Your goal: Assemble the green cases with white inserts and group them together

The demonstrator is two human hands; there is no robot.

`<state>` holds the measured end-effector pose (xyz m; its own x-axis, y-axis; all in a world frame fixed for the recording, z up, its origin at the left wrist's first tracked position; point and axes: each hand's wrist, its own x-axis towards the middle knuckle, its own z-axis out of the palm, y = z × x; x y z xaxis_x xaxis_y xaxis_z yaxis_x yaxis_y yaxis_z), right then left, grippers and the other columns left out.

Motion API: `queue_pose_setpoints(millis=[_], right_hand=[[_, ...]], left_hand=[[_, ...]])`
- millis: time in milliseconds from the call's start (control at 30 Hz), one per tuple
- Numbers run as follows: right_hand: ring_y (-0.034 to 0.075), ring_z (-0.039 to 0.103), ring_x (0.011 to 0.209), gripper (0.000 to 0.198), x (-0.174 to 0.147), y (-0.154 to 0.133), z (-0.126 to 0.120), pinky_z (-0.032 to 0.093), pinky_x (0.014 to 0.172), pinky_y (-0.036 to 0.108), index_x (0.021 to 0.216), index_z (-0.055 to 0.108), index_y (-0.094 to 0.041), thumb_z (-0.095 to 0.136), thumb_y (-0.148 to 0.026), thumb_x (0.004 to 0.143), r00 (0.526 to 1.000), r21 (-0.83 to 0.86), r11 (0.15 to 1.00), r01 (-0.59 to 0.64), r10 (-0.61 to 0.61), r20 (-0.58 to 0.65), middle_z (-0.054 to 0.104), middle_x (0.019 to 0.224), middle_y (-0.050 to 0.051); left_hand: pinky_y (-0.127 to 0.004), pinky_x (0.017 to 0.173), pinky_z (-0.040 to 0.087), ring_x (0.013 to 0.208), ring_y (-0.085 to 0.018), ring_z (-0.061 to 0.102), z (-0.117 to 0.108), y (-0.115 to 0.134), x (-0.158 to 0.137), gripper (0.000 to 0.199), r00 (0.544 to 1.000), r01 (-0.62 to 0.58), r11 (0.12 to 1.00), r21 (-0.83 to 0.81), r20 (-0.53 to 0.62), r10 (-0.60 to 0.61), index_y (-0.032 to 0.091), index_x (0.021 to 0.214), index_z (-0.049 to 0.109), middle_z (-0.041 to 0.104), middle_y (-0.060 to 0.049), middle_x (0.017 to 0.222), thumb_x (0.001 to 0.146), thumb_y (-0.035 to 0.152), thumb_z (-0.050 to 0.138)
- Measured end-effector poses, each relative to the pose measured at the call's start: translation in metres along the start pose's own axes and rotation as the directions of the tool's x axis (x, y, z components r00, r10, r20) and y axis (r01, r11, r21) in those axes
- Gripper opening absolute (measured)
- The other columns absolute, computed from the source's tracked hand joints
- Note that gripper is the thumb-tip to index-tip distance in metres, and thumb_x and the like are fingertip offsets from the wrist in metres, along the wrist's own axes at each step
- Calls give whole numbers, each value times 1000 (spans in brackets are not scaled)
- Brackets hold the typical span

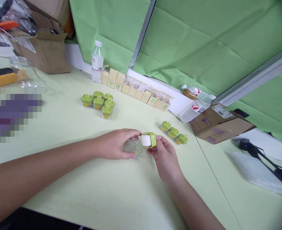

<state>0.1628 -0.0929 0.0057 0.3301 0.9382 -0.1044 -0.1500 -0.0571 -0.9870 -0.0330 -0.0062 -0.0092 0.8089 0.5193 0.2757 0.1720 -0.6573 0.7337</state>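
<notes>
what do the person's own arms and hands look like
The left arm and right arm are bare, with no sleeve, watch or bracelet in view. The left hand and right hand wear no gloves, and no rings or markings show.

Clear container [136,146], partly hidden by left hand [114,143]

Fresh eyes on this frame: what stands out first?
Green cloth hangs across the back. At the centre, the left hand grips a clear container and the right hand holds a green lid with a white part. Beyond them stand two groups of green-lidded containers.
</notes>
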Motion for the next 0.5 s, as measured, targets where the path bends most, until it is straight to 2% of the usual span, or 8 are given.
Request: queue_pose_setpoints(millis=[167, 300, 400, 500], right_hand=[[12, 52, 67, 31, 0, 0, 0, 46, 59, 26, 81, 66, -20, 70, -50, 85, 999, -80, 996, 36, -36, 11, 66, 83, 1], [12, 51, 65, 31, -1, 0, 0, 47, 59, 26, 80, 64, -20, 69, -50, 86, 998, -131, 990, 60, -58, 16, 63, 77, 0], [13, 51, 66, 31, -1, 1, 0, 47, 59, 27, 80, 64, -20, 69, -51, 86, 999, -120, 991, 50, -49, 14, 64, 78, 1], [14, 53, 70, 31, 0, 1, 0, 46, 57, 26, 82, 65, -20, 70, -51, 85, 1000, -70, 998, 2, -1, 6, 65, 84, 2]], left_hand=[[-34, 89, 49, 109, -24, 60, -1, 7, -1, 60, 1000, 19, 999, -27, -2, -19, 27, 132, 48, 63, -5, 121, 79, 38, 74], [-35, 88, 49, 106, -23, 61, -2, 12, -2, 70, 998, 68, 996, -64, -11, -69, 29, 139, 40, 63, -6, 118, 79, 42, 73], [-35, 85, 50, 102, -23, 62, -1, 13, -2, 76, 995, 99, 993, -72, -4, -99, 31, 143, 33, 64, -6, 117, 79, 41, 73], [-35, 85, 49, 104, -25, 63, 0, 10, -2, 74, 994, 106, 994, -25, 9, -106, 32, 143, 35, 63, -6, 118, 79, 39, 72]])
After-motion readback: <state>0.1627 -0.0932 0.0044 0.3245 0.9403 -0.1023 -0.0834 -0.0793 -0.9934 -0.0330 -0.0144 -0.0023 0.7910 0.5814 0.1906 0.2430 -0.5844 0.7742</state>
